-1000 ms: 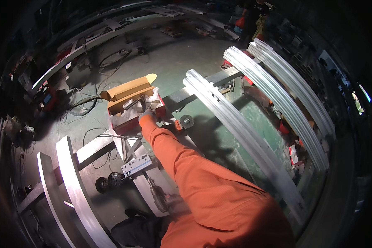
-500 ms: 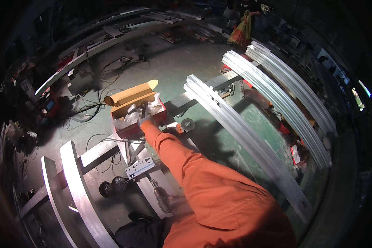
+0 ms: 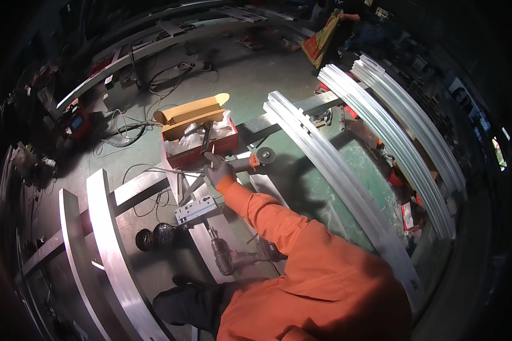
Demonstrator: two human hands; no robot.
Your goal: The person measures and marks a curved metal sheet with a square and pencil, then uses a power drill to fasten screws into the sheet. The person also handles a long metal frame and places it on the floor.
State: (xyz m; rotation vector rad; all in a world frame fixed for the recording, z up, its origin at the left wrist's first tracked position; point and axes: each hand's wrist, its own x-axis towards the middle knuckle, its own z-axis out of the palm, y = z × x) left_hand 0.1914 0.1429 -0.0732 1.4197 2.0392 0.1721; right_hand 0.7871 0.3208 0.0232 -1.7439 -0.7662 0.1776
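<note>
My right hand [image 3: 218, 170], in a grey glove below an orange sleeve [image 3: 313, 250], is closed around the lower end of a dark elongated piece [image 3: 206, 138]. The piece's upper end stands over the open cardboard box [image 3: 202, 152], red outside and brown inside, with clear plastic wrapping in it. Just below the hand, a silver lock-like metal case [image 3: 196, 209] lies on the work surface. A power drill [image 3: 224, 257] rests nearer to me. Right of the hand is an angle grinder [image 3: 261, 157]. My left hand is not in view.
Long aluminium profiles [image 3: 335, 170] lie across a metal beam to the right, with more stacked bundles [image 3: 387, 136] beyond. Wide metal bars [image 3: 111, 244] stand at the left. Cables [image 3: 125, 133] trail over the floor. Far off, a person holds a yellow-red sack [image 3: 323, 40].
My right hand has drawn back from inside the box toward me, bringing the dark piece partly up out of it. The view has shifted a little.
</note>
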